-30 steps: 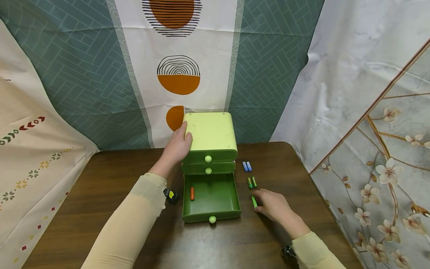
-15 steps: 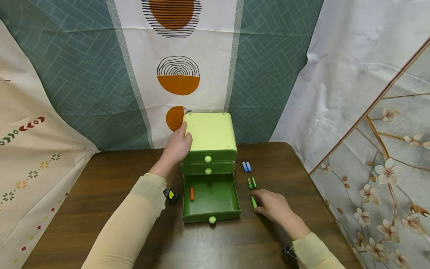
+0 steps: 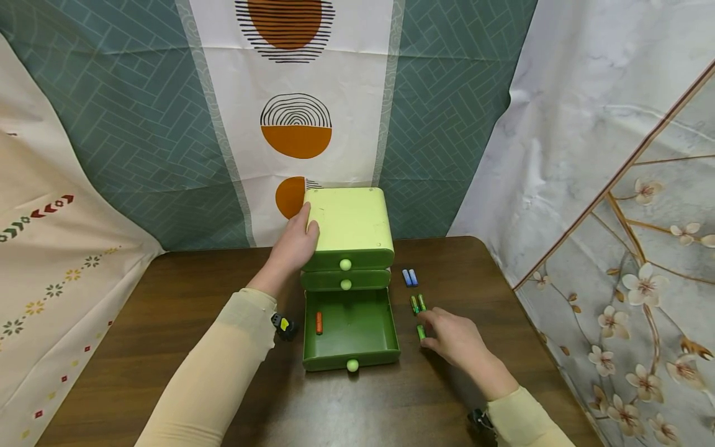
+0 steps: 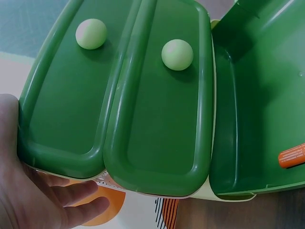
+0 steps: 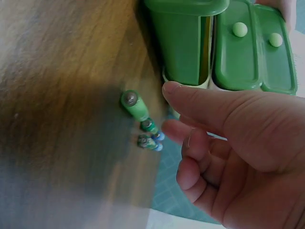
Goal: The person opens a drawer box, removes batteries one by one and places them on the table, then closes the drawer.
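Observation:
In the head view, my left hand (image 3: 293, 245) rests against the upper left side of a small green drawer cabinet (image 3: 349, 217). The left wrist view shows its fingers extended along the cabinet's side. The bottom drawer (image 3: 357, 326) is pulled out, and an orange battery (image 3: 319, 323) lies at its left. To the right of the drawer, my right hand (image 3: 455, 338) hovers beside a light green battery (image 3: 421, 333). In the right wrist view, thumb and loosely bent fingers stand apart from that battery (image 5: 135, 105), with nothing between them.
Two green batteries (image 3: 418, 303) lie just beyond the light green one, and two blue batteries (image 3: 410, 277) farther back, all on the wooden table (image 3: 357, 410). The upper drawers are closed. Patterned cloths (image 3: 447, 124) hang behind and at both sides.
My right hand's fingers have shifted slightly forward over the light green battery, which stays on the table. The left hand and the drawer cabinet look unchanged.

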A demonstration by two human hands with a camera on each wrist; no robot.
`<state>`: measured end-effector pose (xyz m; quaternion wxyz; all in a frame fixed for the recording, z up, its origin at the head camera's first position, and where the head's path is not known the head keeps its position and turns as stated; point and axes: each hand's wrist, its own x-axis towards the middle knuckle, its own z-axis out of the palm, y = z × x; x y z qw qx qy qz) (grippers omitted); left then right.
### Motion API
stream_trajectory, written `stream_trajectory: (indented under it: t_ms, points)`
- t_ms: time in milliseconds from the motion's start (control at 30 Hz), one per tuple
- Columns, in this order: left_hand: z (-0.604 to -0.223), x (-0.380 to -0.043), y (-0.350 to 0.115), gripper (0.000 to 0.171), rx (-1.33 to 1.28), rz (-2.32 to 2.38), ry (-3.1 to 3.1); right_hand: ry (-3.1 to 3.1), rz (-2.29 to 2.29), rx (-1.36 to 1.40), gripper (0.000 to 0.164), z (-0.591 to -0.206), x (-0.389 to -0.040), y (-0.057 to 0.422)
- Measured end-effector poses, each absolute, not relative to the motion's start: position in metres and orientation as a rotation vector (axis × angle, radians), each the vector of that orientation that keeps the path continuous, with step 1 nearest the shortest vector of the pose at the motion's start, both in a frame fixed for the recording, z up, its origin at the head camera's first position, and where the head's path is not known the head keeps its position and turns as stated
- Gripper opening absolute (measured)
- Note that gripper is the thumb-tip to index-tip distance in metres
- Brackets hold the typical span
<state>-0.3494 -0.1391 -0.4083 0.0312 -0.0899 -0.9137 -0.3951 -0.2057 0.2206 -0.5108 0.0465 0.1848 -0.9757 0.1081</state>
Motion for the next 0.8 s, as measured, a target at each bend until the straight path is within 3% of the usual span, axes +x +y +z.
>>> stream_trajectory:
  t_ms: [800]
  points:
    - [-0.409, -0.348, -0.141, 0.071, -0.297, -1.232, -2.798, -2.747, 0.408, 0.643, 0.049, -0.486, -0.192, 0.184]
